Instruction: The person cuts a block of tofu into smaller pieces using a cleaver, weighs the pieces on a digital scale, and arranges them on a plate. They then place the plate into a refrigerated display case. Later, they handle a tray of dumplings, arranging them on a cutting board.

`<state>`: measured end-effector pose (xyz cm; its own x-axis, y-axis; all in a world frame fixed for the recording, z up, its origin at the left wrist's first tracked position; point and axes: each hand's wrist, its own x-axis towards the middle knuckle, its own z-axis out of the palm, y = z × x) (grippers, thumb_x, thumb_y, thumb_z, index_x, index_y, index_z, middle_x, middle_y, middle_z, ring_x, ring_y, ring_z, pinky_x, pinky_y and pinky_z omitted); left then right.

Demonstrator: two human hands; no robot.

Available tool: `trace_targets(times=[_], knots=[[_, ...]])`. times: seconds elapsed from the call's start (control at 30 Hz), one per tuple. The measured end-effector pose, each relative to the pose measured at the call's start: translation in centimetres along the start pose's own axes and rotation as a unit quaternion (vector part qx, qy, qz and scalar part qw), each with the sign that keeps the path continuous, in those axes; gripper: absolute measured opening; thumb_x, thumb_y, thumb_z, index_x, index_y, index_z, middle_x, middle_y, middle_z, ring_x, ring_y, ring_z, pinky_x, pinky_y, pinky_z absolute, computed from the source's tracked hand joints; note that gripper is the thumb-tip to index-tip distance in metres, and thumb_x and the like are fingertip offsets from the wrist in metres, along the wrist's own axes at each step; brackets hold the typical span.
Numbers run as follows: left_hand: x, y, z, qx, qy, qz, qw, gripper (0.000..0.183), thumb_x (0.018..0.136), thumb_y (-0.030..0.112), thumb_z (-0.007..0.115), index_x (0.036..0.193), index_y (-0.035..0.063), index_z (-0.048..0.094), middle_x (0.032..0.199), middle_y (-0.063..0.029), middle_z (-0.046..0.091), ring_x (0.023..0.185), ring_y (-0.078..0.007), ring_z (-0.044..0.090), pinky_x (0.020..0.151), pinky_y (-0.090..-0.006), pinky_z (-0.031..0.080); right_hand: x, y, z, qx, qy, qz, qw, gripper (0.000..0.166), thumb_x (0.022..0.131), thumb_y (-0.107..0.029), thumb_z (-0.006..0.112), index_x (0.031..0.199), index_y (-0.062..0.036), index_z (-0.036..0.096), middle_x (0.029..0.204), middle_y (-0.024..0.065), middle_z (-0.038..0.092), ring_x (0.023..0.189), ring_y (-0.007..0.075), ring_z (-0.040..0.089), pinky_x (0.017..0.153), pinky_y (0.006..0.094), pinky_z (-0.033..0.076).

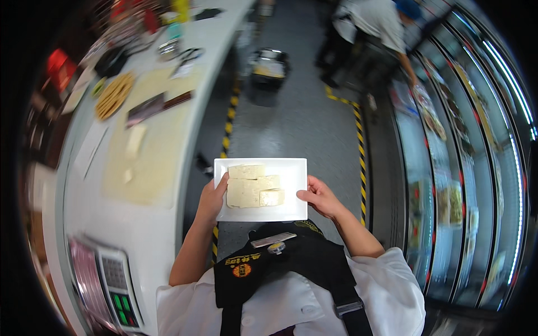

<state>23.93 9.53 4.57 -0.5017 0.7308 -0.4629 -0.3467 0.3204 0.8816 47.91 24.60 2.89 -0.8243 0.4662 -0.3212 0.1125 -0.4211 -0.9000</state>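
A white rectangular plate [293, 204] is held level in front of my black apron, over the floor of the aisle. My left hand [213, 200] grips its left edge, the thumb over the rim beside the food. On the opposite edge my right hand [323, 196] has its thumb on the rim and its fingers underneath, partly hidden. Several pale blocks that look like tofu [246, 192] lie grouped on the left and middle of the plate. The plate's right side is bare.
On the left counter [155, 235] are a cutting board [155, 168] with a cleaver [147, 110] and pale pieces [135, 140], a round woven mat [114, 95] and a digital scale [107, 285]. A lit display fridge [449, 168] lines the right. Ahead, a co-worker [374, 25] bends towards its shelves near a black bin [270, 67].
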Motion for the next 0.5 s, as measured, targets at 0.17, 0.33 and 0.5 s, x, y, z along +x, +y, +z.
trace_targets(times=[0.17, 0.33, 0.5], knots=[[-0.3, -0.6, 9.5, 0.005, -0.208, 0.003, 0.978, 0.042, 0.091, 0.032, 0.043, 0.115, -0.0028, 0.047, 0.104, -0.0097, 0.058, 0.092, -0.0152, 0.057, 0.079, -0.0277, 0.044, -8.4, 3.5, -3.3, 0.125, 0.104, -0.104, 0.981, 0.038, 0.080, -0.010, 0.059, 0.114, -0.0016, 0.046, 0.105, 0.0065, 0.056, 0.093, 0.0139, 0.055, 0.083, 0.0288, 0.045], [2.4, -1.7, 19.9, 0.026, -0.348, 0.018, 0.937, 0.036, 0.093, 0.035, 0.037, 0.106, 0.0038, 0.048, 0.099, -0.0075, 0.056, 0.087, -0.0129, 0.055, 0.072, -0.0248, 0.045, -17.7, 5.8, -8.8, 0.287, 0.271, -0.279, 0.875, 0.035, 0.079, -0.007, 0.057, 0.112, 0.0000, 0.046, 0.107, 0.0098, 0.055, 0.097, 0.0179, 0.056, 0.087, 0.0313, 0.045], [-1.0, -3.9, 31.5, 0.102, -0.420, 0.004, 0.902, 0.027, 0.091, 0.033, 0.044, 0.101, 0.0077, 0.047, 0.095, -0.0066, 0.056, 0.078, -0.0141, 0.057, 0.066, -0.0250, 0.045, -32.2, 7.8, -17.3, 0.327, 0.482, -0.392, 0.712, 0.035, 0.079, -0.005, 0.054, 0.112, 0.0000, 0.045, 0.108, 0.0113, 0.054, 0.096, 0.0202, 0.056, 0.083, 0.0327, 0.046]])
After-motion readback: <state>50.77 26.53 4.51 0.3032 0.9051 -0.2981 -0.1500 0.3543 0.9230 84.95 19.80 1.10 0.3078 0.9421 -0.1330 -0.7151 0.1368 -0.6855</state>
